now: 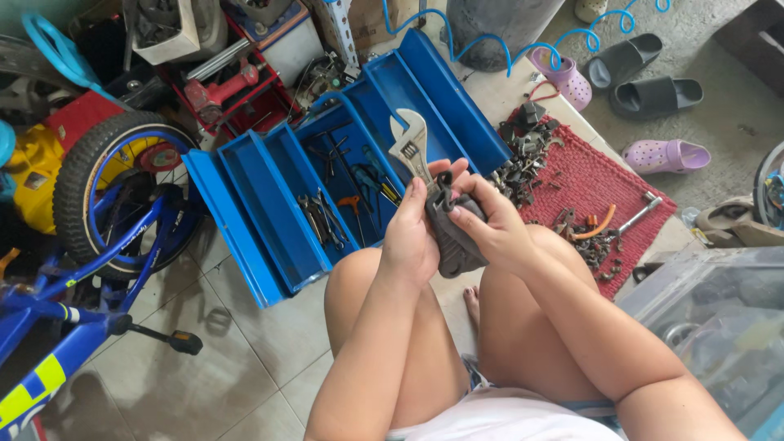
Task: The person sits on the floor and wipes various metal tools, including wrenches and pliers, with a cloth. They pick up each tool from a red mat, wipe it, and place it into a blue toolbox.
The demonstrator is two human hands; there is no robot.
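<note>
Both hands [453, 229] on adjustable wrench [410, 147] and dark cloth [452, 237]

The adjustable wrench [410, 147] is shiny bare metal. The dark grey glove [452, 233] looks like soft, matt cloth. The blue toolbox [278, 204] is smooth painted metal. The red mat [600, 184] is rough and woven. The floor tiles [245, 359] are smooth and a bit glossy.

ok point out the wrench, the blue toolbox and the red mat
adjustable wrench [406, 140]: head view, on its shaft below the jaw
blue toolbox [269, 214]: head view, left tray floor
red mat [590, 181]: head view, bare middle
</note>
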